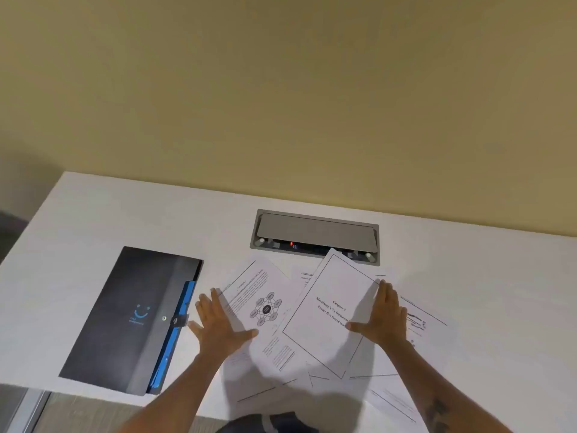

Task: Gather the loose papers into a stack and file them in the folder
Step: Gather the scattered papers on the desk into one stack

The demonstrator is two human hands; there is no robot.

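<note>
The loose papers (324,320) lie fanned and overlapping on the white table (93,214), between the two hands; the dark folder (134,317) lies closed just left of them; the left hand (218,320) rests flat, fingers spread, on the pile's left edge; the right hand (382,314) presses flat on its right side, grasping nothing.
</note>
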